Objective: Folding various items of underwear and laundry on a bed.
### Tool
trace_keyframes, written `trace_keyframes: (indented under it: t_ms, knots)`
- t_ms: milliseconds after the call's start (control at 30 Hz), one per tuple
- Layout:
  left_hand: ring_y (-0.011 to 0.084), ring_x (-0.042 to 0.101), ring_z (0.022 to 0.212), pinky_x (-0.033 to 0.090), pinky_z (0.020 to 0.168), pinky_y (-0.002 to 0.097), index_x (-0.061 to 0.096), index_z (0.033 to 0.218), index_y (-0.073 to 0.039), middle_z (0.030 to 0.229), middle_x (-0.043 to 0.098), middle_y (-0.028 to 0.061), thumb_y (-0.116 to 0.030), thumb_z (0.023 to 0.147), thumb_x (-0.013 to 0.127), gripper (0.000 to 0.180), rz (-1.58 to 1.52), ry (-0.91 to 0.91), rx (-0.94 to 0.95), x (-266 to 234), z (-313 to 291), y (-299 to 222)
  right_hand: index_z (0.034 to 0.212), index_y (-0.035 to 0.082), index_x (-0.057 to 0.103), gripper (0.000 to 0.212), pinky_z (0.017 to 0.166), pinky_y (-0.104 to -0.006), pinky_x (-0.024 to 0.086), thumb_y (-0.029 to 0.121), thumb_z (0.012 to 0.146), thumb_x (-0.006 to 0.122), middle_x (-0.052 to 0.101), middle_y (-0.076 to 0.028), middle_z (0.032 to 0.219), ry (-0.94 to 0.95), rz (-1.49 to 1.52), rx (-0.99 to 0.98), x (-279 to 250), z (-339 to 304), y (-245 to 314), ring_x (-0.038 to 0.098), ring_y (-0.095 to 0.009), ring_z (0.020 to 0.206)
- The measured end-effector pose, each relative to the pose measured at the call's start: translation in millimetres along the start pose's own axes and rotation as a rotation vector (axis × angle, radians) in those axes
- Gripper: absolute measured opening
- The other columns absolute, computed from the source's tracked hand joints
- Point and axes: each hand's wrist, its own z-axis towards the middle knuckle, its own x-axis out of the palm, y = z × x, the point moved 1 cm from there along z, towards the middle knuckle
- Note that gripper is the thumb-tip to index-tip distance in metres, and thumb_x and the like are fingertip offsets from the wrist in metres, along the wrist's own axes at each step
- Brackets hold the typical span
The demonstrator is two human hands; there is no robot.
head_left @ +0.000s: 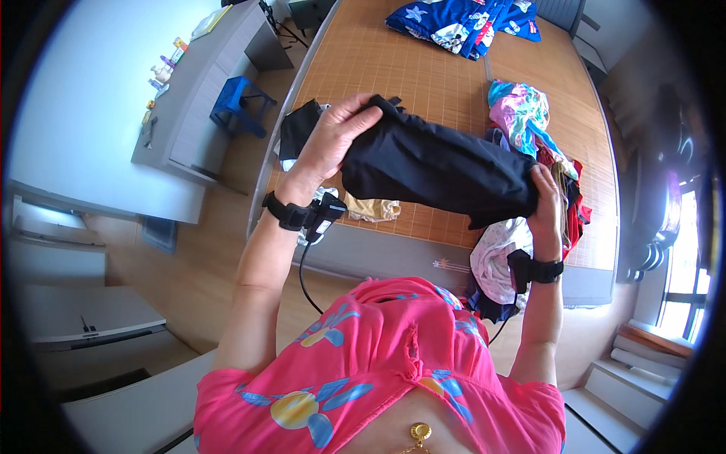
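A black cloth garment [439, 163] is stretched sideways in the air between my two hands, above the near part of the bed; its exact kind I cannot make out. My left hand [342, 132] grips its upper left end, the thumb lying along the top edge. At the lower right end my right hand [546, 203] is closed on the fabric, with some fingers hidden behind it. Beneath and behind the garment lie a folded black cloth [300, 130] on the left and a folded beige cloth [372, 208] near the bed's front edge.
The bed [408, 76] has a tan woven mat. A heap of clothes, with a pastel garment [522, 113] and a white patterned one [501, 253], lies on the right. Blue printed bedding [465, 26] sits at the far end. Left stand a grey desk [204, 83] and blue stool [238, 102].
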Motion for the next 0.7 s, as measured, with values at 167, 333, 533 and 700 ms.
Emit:
trace_keyframes:
  t_ms: [167,333,533,700]
  knots:
    - [0.0066,0.057,0.086,0.045,0.079,0.022,0.062,0.107,-0.001,0.091,0.064,-0.0012,-0.015,0.091,0.061,0.021,0.513,0.373,0.006,26,5,0,0.133,0.002,0.044,0.062,0.104,-0.0326,0.034,0.01,0.077,0.069,0.045,-0.011,0.138,0.296,-0.635,-0.292,51,1,-2,0.043,-0.02,0.126]
    - [0.0113,0.063,0.086,0.048,0.079,0.0258,0.064,0.106,0.0,0.093,0.07,0.0071,-0.013,0.087,0.064,0.023,0.825,0.53,-0.021,51,7,-9,0.134,0.005,0.041,0.07,0.1,-0.035,0.038,0.013,0.073,0.074,0.048,-0.018,0.132,0.649,-0.811,-0.385,130,-13,19,0.047,-0.025,0.122]
    - [0.0176,0.064,0.077,0.048,0.074,0.028,0.063,0.102,0.001,0.082,0.066,0.0152,-0.015,0.08,0.07,0.028,1.053,0.505,0.021,29,-8,-20,0.098,-0.001,0.064,0.023,0.065,-0.0271,0.045,0.01,0.078,0.066,0.061,-0.005,0.074,0.594,-0.711,-0.131,125,2,20,0.056,-0.011,0.072]
    - [0.0187,0.064,0.075,0.047,0.071,0.0284,0.064,0.099,0.0,0.081,0.066,0.0144,-0.016,0.081,0.068,0.024,1.126,0.353,-0.116,-17,-22,-2,0.095,-0.002,0.062,0.023,0.071,-0.0253,0.043,0.009,0.075,0.069,0.059,-0.005,0.082,0.595,-0.772,-0.239,110,6,49,0.054,-0.01,0.079]
